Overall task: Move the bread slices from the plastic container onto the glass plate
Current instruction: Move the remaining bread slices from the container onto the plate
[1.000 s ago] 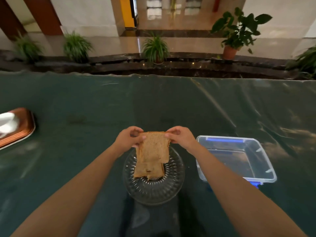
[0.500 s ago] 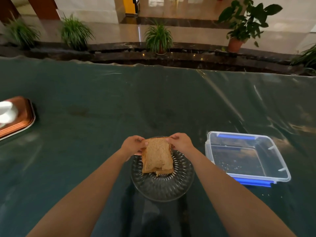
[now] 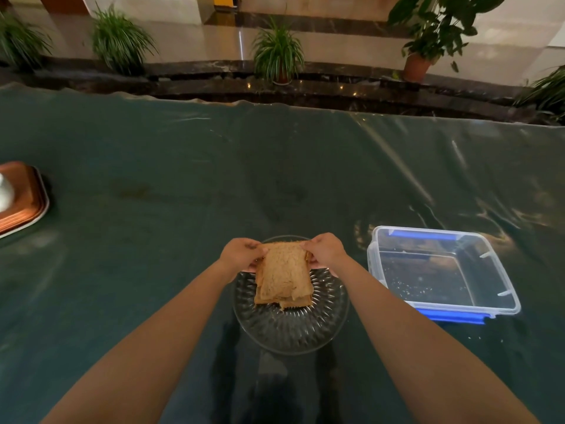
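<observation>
A stack of brown bread slices [image 3: 284, 276] lies on the ribbed glass plate [image 3: 290, 325] in front of me. My left hand [image 3: 240, 254] pinches the far left corner of the top slice. My right hand [image 3: 325, 250] pinches its far right corner. The slice's near edge rests on the slices below. The clear plastic container [image 3: 443, 270] with blue clips stands to the right of the plate, with only crumbs on its floor.
A copper-coloured tray [image 3: 24, 197] with something white on it sits at the left edge of the green-covered table [image 3: 183, 194]. Potted plants [image 3: 278, 53] line a dark ledge beyond the table's far edge.
Both hands have lowered the top slice from hanging upright above the plate until it lies nearly flat on the stack. The view has tilted down slightly.
</observation>
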The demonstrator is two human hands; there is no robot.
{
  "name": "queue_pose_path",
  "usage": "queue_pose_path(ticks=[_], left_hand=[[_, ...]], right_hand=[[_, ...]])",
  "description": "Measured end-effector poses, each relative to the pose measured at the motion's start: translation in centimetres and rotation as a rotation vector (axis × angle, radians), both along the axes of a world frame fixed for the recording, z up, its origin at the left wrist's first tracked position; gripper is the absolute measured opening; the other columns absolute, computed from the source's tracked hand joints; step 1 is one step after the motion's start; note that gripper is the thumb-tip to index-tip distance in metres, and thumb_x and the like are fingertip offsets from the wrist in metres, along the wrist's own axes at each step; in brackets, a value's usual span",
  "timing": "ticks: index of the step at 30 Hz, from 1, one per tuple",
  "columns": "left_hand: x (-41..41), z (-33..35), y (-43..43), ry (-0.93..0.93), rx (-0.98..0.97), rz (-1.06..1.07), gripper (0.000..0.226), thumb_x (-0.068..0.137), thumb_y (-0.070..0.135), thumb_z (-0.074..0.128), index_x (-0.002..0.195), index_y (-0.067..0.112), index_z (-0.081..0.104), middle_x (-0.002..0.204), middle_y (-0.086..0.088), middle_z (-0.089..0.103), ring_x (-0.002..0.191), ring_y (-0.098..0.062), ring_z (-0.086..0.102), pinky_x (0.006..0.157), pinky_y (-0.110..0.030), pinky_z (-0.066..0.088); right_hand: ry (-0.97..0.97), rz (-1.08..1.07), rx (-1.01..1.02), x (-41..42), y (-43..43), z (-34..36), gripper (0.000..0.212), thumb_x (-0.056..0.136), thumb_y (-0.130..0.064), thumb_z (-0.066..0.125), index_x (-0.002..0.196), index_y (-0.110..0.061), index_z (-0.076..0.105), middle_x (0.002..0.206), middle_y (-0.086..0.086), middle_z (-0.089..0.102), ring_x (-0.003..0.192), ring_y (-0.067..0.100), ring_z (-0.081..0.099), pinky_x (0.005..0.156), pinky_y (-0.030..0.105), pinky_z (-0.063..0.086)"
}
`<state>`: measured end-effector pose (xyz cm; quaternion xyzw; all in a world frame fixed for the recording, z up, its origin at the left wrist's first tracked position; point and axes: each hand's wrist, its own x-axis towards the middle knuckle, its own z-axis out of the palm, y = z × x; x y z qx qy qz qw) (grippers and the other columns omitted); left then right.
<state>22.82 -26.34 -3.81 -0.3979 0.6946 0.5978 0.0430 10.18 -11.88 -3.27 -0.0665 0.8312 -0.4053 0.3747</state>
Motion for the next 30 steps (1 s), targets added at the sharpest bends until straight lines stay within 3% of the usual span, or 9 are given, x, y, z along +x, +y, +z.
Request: queue_pose_path(ticks=[3,7,13,15,18,21,25,28,30], left_hand=[[0.0,0.3,0.0,-0.006,-0.015,-0.008,0.023,0.089,0.013,0.059,0.107,0.002,0.065,0.090,-0.009,0.065,0.067,-0.011,0.060,0.052,-0.015,0.054],[0.3,0.0,0.1,-0.020,-0.018,-0.012,0.022,0.088,0.012,0.060,0.106,0.001,0.066,0.081,-0.005,0.065,0.065,-0.012,0.060,0.054,-0.017,0.056],[0.6,-0.7,0.6,-0.020,-0.105,-0.032,0.031,0.087,0.014,0.062,0.117,0.004,0.062,0.105,-0.013,0.067,0.085,-0.020,0.064,0.079,-0.034,0.057],[0.6,-0.7,0.7,-0.016,-0.143,-0.044,0.036,0.086,0.016,0.063,0.120,0.006,0.060,0.113,-0.013,0.066,0.092,-0.021,0.063,0.082,-0.035,0.056],[0.7,-0.9,0.8,-0.006,-0.153,-0.044,0.042,0.085,0.019,0.065,0.125,0.008,0.055,0.119,-0.013,0.063,0.102,-0.026,0.062,0.082,-0.035,0.056],[0.8,-0.9,0.7,-0.023,-0.179,-0.019,0.043,0.086,0.027,0.062,0.125,0.009,0.053,0.123,-0.012,0.060,0.108,-0.026,0.060,0.080,-0.035,0.056],[1.3,-0.6,0.2,-0.076,-0.256,0.001,0.041,0.091,0.032,0.051,0.125,0.009,0.053,0.123,-0.013,0.060,0.107,-0.030,0.060,0.085,-0.042,0.057],[1.9,-0.4,0.2,-0.083,-0.264,-0.003,0.037,0.094,0.034,0.044,0.116,0.008,0.059,0.113,-0.013,0.062,0.103,-0.031,0.061,0.086,-0.044,0.056],[2.2,-0.1,0.3,-0.084,-0.263,-0.020,0.033,0.094,0.037,0.041,0.095,0.012,0.063,0.099,-0.012,0.062,0.097,-0.030,0.062,0.086,-0.045,0.056]], right_hand=[[-0.028,-0.003,-0.005,0.1,0.1,0.2,0.027,0.089,-0.012,0.060,0.100,0.013,0.063,0.072,0.013,0.058,0.074,0.025,0.062,0.082,0.045,0.058],[-0.015,0.019,0.009,0.4,0.4,-0.4,0.028,0.089,-0.012,0.061,0.099,0.013,0.064,0.090,0.023,0.065,0.081,0.033,0.066,0.084,0.047,0.058],[0.181,0.131,0.079,1.3,0.7,-1.5,0.025,0.089,-0.018,0.058,0.068,-0.004,0.055,0.080,0.018,0.060,0.093,0.040,0.066,0.088,0.051,0.053],[0.233,0.133,0.099,1.5,0.8,-2.0,0.031,0.090,-0.019,0.057,0.062,-0.007,0.052,0.077,0.016,0.061,0.085,0.035,0.066,0.086,0.047,0.054],[0.290,0.129,0.106,1.6,1.1,-2.6,0.022,0.090,-0.020,0.055,0.083,-0.001,0.063,0.087,0.019,0.068,0.083,0.028,0.063,0.072,0.029,0.047],[0.279,0.102,0.069,1.6,1.7,-2.7,0.033,0.090,-0.025,0.055,0.116,-0.004,0.056,0.113,0.012,0.065,0.096,0.020,0.059,0.076,0.024,0.039],[0.284,0.086,0.098,1.1,3.0,-2.6,0.039,0.093,-0.031,0.049,0.121,-0.004,0.053,0.123,0.016,0.059,0.110,0.029,0.057,0.089,0.033,0.042],[0.295,0.091,0.142,0.8,3.9,-2.4,0.039,0.097,-0.033,0.041,0.120,-0.004,0.053,0.120,0.017,0.061,0.101,0.026,0.058,0.086,0.033,0.042],[0.303,0.082,0.155,0.8,4.3,-2.4,0.042,0.099,-0.034,0.032,0.116,-0.004,0.055,0.117,0.017,0.063,0.091,0.020,0.055,0.085,0.031,0.040]])
